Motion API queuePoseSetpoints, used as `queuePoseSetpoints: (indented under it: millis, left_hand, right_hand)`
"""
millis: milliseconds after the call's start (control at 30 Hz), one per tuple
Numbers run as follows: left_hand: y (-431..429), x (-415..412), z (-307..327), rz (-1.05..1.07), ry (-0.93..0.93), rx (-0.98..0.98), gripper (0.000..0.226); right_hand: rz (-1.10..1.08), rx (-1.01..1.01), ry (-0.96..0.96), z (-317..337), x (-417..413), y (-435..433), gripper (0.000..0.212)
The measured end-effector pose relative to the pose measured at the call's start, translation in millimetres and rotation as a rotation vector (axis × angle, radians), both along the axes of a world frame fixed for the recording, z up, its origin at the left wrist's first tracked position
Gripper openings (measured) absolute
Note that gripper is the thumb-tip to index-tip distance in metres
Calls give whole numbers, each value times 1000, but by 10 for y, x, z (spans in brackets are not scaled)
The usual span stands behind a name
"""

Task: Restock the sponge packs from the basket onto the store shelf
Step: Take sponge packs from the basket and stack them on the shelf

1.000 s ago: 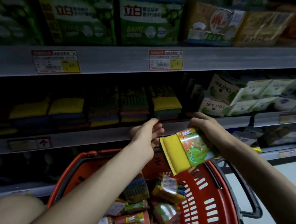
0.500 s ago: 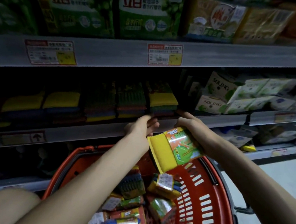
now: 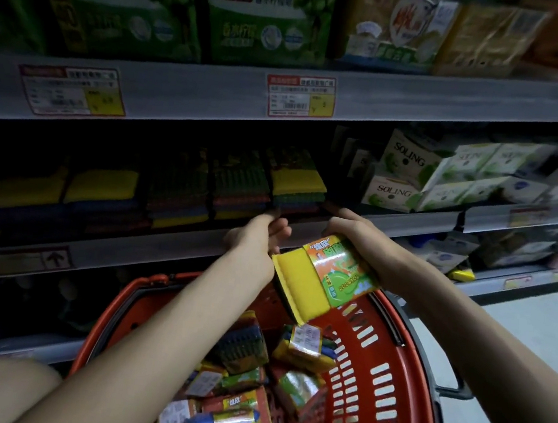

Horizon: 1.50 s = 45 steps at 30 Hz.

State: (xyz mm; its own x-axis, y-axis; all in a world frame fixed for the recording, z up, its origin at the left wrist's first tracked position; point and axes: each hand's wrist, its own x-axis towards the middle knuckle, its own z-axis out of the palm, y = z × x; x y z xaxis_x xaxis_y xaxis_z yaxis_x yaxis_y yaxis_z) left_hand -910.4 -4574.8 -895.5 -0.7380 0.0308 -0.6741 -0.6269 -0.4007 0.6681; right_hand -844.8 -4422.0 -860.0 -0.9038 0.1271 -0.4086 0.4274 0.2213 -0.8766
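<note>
My right hand [image 3: 351,234] grips a yellow sponge pack [image 3: 319,277] with an orange and green label, tilted above the red basket [image 3: 367,369]. My left hand [image 3: 257,240] reaches to the front edge of the middle shelf [image 3: 355,228], its fingertips at the rightmost stack of sponge packs [image 3: 295,185]; whether they pinch a pack is not clear. Several more sponge packs [image 3: 241,397] lie loose in the basket below my arms.
Rows of stacked sponges [image 3: 101,189] fill the dark middle shelf to the left. White SOLING boxes [image 3: 405,179] stand to the right. Green detergent bags [image 3: 267,17] line the top shelf. Price tags [image 3: 300,96] hang on the shelf edge. Floor [image 3: 516,336] lies at right.
Both hands have moved up and forward toward the middle shelf. The sponge pack rose with my right hand, and my left fingertips now reach the rightmost stack.
</note>
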Motion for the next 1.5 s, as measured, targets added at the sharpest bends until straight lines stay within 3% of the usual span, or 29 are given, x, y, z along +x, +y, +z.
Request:
queuePoseSetpoints:
  millis: [100,233,500,800,933,1067,1233,1500]
  left_hand:
    - [-33,109,69,-48,24,-19,16]
    - [-52,267,133,-202,148,-99,13]
    - [164,544,213,-566,394,-265,35]
    - [386,530,222,-919,681,-347,34]
    - [630,396,166,-999,721,-306,53]
    - [1112,433,127,-1037,745,-254,81]
    - [1674,657,109,-1105,703,-187,43]
    - [1944,774,122,-1008,657,-151,44]
  right_hand:
    - [12,19,10,12,14,33,20]
    - [-1,44,10,46,95,128,16]
    - [-145,147,69,-49,234,385,61]
    - [-217,99,161,-100,295,635,30]
    - [-300,182,198,-32,327,795,50]
    - [-399,215,184,25,524,1189,55]
    - [-485,139,163,-70,887,1740,55]
    - [-566,-44,201,-82,1135,2069,54]
